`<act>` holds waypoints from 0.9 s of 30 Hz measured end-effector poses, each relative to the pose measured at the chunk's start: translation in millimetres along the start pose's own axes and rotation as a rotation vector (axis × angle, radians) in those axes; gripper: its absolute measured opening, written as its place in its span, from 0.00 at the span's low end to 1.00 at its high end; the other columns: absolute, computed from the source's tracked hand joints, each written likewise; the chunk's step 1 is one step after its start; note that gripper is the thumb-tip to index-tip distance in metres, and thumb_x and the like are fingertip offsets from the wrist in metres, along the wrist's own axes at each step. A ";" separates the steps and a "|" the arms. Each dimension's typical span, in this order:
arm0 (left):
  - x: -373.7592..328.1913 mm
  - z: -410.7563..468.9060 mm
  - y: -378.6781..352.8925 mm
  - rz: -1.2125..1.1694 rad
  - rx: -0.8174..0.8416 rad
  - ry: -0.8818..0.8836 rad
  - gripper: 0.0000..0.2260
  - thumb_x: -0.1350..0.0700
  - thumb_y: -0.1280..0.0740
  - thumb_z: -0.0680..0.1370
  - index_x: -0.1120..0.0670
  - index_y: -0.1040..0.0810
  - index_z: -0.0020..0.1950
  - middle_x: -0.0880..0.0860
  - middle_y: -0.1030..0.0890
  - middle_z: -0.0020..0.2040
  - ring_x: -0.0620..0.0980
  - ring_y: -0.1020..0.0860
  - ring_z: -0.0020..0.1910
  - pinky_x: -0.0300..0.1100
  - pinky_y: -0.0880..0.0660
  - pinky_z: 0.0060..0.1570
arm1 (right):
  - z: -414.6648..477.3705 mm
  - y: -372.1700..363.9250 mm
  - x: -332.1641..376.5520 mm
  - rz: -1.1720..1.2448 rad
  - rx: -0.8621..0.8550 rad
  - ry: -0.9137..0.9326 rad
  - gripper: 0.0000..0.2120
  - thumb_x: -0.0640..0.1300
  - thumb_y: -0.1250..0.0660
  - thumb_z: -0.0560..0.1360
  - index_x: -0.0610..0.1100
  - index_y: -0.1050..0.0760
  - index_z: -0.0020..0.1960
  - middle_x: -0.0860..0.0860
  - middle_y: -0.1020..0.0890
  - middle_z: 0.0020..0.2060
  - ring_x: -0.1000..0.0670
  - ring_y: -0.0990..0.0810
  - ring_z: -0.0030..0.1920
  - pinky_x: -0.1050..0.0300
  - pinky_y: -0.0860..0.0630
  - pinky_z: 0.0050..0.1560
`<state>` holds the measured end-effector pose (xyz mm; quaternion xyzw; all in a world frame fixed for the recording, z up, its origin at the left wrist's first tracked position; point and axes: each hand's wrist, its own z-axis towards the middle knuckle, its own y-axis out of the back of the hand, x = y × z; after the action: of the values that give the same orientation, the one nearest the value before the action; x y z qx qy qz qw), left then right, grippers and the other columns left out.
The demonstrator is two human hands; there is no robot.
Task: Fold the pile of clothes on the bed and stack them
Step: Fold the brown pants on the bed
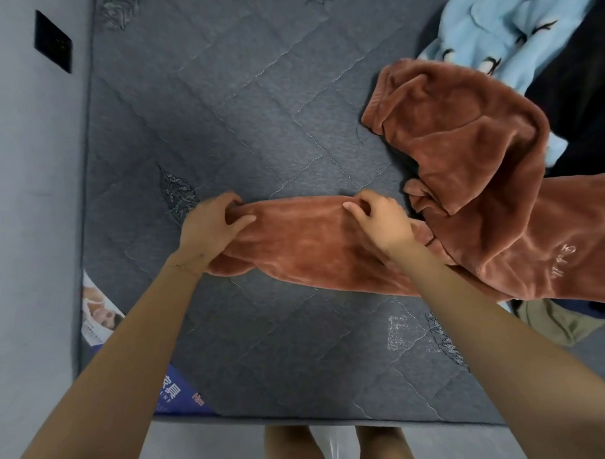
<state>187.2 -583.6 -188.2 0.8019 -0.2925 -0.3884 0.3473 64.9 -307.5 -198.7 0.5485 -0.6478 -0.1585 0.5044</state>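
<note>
A rust-brown fleece garment (464, 175) lies across the grey quilted mattress (248, 94), its bulk bunched up at the right. One end of it is stretched flat between my hands in the middle of the bed. My left hand (210, 229) grips the left corner of that end, thumb on top and fingers curled under. My right hand (379, 218) pinches the far edge about a forearm's length to the right. The rest of the pile sits at the right edge: a light blue fleece piece (499, 26), a black garment (584, 92) and an olive one (554, 323).
A grey wall with a dark switch plate (52, 40) runs along the left side of the bed. A printed label (101, 312) covers the mattress's near-left corner. My legs stand at the near edge, on a pale floor.
</note>
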 end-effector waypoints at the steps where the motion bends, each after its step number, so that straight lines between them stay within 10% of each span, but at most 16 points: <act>1: 9.5 1.4 -4.3 0.075 0.020 -0.004 0.19 0.43 0.31 0.76 0.52 0.24 0.61 0.54 0.20 0.56 0.57 0.24 0.58 0.54 0.30 0.59 | 1.3 -5.1 -1.3 -0.032 -0.027 0.006 0.14 0.54 0.36 0.79 0.44 0.22 0.51 0.46 0.17 0.49 0.42 0.22 0.53 0.49 0.28 0.52; 5: 42.2 -5.2 -16.8 0.132 0.000 0.102 0.19 0.48 0.30 0.76 0.57 0.26 0.62 0.59 0.24 0.60 0.62 0.29 0.63 0.58 0.34 0.63 | 0.8 -17.8 -2.8 -0.166 -0.100 -0.029 0.14 0.54 0.35 0.79 0.46 0.22 0.57 0.45 0.21 0.55 0.41 0.28 0.60 0.47 0.38 0.60; 10: 45.7 -15.1 -7.7 -0.509 -0.118 0.178 0.07 0.60 0.29 0.76 0.57 0.26 0.48 0.48 0.23 0.40 0.38 0.24 0.38 0.35 0.27 0.41 | -0.9 -26.1 10.8 -0.171 -0.052 0.019 0.19 0.56 0.35 0.77 0.49 0.25 0.65 0.48 0.23 0.61 0.43 0.31 0.64 0.48 0.42 0.65; 15: 38.8 -11.2 2.2 -0.728 -0.171 0.204 0.13 0.56 0.24 0.72 0.56 0.26 0.48 0.48 0.23 0.41 0.37 0.24 0.38 0.31 0.24 0.42 | 4.7 -38.3 37.6 -0.128 -0.012 0.104 0.21 0.58 0.33 0.76 0.50 0.26 0.65 0.50 0.22 0.61 0.46 0.30 0.65 0.50 0.42 0.67; 19: 40.1 -7.6 8.8 -0.558 -0.236 0.215 0.14 0.50 0.24 0.72 0.54 0.25 0.50 0.45 0.22 0.42 0.35 0.24 0.39 0.29 0.28 0.41 | 11.5 -50.2 55.4 -0.109 0.023 0.111 0.19 0.57 0.34 0.77 0.50 0.24 0.63 0.50 0.21 0.60 0.46 0.29 0.64 0.50 0.42 0.67; 27: 41.0 -1.8 -14.7 0.163 -0.354 -0.134 0.21 0.47 0.32 0.78 0.55 0.26 0.67 0.61 0.29 0.69 0.63 0.31 0.68 0.63 0.38 0.69 | 8.1 -57.2 65.0 -0.077 -0.117 0.054 0.08 0.50 0.34 0.78 0.47 0.21 0.52 0.49 0.21 0.53 0.44 0.27 0.59 0.49 0.38 0.62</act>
<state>213.3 -604.6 -216.2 0.6743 -0.3061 -0.4567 0.4931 96.8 -386.9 -214.4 0.5466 -0.6020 -0.2003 0.5465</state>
